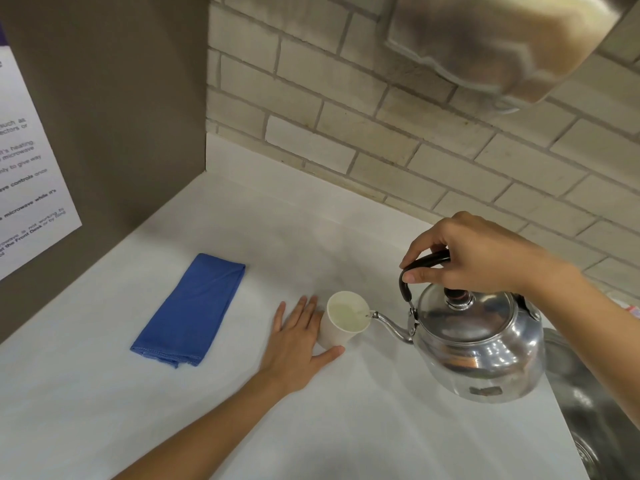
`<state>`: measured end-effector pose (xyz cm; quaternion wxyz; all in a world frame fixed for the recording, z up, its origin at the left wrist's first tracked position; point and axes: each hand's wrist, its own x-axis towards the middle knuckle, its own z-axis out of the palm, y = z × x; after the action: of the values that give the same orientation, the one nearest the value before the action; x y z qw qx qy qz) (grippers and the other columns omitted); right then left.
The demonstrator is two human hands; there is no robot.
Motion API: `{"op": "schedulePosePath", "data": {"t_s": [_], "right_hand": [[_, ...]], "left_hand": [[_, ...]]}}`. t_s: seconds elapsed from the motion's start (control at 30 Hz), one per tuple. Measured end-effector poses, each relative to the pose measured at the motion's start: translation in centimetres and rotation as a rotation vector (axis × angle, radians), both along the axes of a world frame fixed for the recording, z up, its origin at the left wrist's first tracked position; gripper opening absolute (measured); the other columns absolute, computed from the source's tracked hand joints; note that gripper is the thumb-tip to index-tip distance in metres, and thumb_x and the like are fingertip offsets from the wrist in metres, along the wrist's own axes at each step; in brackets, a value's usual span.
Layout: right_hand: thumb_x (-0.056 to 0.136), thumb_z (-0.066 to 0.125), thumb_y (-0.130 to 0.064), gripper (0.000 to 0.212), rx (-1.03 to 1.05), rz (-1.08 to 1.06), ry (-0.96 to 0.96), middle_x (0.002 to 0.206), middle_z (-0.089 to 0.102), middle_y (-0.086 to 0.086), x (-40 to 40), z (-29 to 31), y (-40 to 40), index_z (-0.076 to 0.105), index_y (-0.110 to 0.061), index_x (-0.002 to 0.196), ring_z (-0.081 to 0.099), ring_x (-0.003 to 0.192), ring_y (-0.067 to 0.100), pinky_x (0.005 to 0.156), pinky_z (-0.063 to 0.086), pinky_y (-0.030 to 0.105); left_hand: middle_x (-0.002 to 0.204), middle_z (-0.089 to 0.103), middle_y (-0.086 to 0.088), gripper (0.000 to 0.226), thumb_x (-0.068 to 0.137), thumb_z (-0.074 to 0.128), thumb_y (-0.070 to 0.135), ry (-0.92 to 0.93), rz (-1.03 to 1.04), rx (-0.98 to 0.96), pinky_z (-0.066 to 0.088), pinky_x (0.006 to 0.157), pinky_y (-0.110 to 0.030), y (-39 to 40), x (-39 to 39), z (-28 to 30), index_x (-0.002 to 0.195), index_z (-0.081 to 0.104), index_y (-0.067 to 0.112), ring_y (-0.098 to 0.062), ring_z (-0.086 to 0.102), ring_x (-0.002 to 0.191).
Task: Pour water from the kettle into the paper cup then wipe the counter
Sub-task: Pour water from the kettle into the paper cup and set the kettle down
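Water risks overshooting the light paper cup, braced only by the flat, open left hand, if the right hand, clenched on the kettle handle, tips further.

My shiny steel kettle tilts at lower right of the frame, spout tip over the rim of the white paper cup standing mid-frame. A folded blue cloth lies flat at left on the white counter.
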<state>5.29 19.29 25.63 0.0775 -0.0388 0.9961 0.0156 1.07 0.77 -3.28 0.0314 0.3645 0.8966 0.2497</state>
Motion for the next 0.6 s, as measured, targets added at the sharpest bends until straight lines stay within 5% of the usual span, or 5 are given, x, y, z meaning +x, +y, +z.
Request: {"op": "schedulePosePath", "data": {"t_s": [0.1,0.37,0.53,0.6], "right_hand": [[0.076,0.073,-0.059,0.02,-0.006,-0.001,0.008,0.059,0.057,-0.034,0.01,-0.04,0.02,0.075,-0.045,0.091,0.051,0.075,-0.025,0.057,0.037,0.016],[0.076,0.072,-0.059,0.02,0.008,0.019,-0.001,0.07,0.048,-0.058,-0.2,-0.09,0.06,0.074,-0.045,0.09,0.051,0.076,-0.026,0.055,0.035,0.014],[0.076,0.072,-0.059,0.02,0.005,0.011,-0.001,0.07,0.051,-0.055,-0.22,-0.22,0.04,0.074,-0.045,0.09,0.05,0.076,-0.028,0.056,0.035,0.014],[0.075,0.072,-0.059,0.02,-0.006,0.001,0.0,0.067,0.059,-0.042,-0.2,-0.25,-0.06,0.074,-0.045,0.09,0.051,0.075,-0.026,0.057,0.038,0.016]], "left_hand": [[0.165,0.009,0.001,0.087,0.088,0.023,0.075,-0.004,-0.001,0.002,-0.007,0.122,-0.045,-0.06,0.01,-0.04,0.153,0.013,0.019,-0.011,-0.003,0.151],[0.165,0.01,0.001,0.087,0.087,0.021,0.076,0.001,-0.002,0.003,-0.007,0.122,-0.044,-0.04,-0.03,-0.23,0.153,0.014,0.02,-0.011,-0.003,0.151],[0.165,0.009,0.001,0.088,0.086,0.02,0.076,-0.003,0.0,0.001,-0.007,0.122,-0.044,0.03,-0.07,-0.25,0.153,0.014,0.019,-0.011,-0.003,0.151],[0.165,0.009,0.001,0.088,0.086,0.019,0.077,0.005,0.003,-0.007,-0.007,0.122,-0.045,0.05,-0.06,-0.26,0.153,0.014,0.019,-0.011,-0.003,0.151]]}}
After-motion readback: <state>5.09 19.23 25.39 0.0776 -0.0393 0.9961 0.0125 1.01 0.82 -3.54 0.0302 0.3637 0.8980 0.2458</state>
